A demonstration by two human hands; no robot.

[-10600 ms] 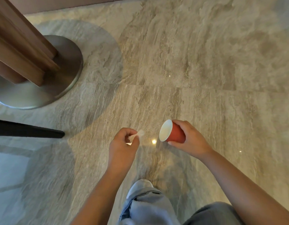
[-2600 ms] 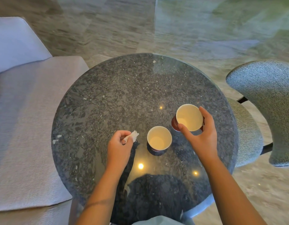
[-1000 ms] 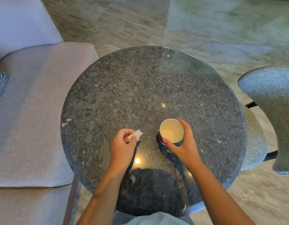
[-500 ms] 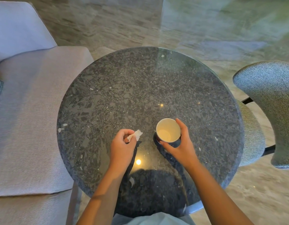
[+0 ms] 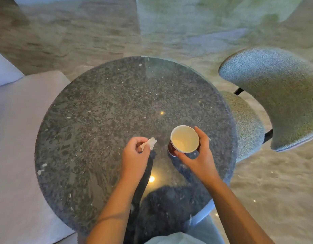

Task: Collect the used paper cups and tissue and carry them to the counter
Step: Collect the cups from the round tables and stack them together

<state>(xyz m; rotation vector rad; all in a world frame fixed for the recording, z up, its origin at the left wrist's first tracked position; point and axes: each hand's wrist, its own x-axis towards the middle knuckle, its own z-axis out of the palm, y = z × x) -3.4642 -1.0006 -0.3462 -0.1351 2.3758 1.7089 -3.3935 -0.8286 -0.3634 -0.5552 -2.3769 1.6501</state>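
A red paper cup (image 5: 184, 139) with a cream inside is held upright just over the round dark speckled table (image 5: 103, 110). My right hand (image 5: 198, 156) grips it, thumb on the near side and fingers round the far side. A second cup was set inside it earlier; only one rim shows. My left hand (image 5: 134, 155) is to the left of the cup and pinches a small crumpled white tissue (image 5: 149, 143) between thumb and fingers. The cup looks empty.
A pale fabric sofa seat (image 5: 16, 138) runs along the table's left side. A grey-blue upholstered chair (image 5: 275, 95) stands close at the right. Glossy marble floor (image 5: 99, 29) lies beyond the table. Small white flecks (image 5: 41, 170) lie near the table's left edge.
My right hand has put the red cup into the one on the table and lifted the stack a little, tilting its mouth toward me. The left hand still holds the tissue.
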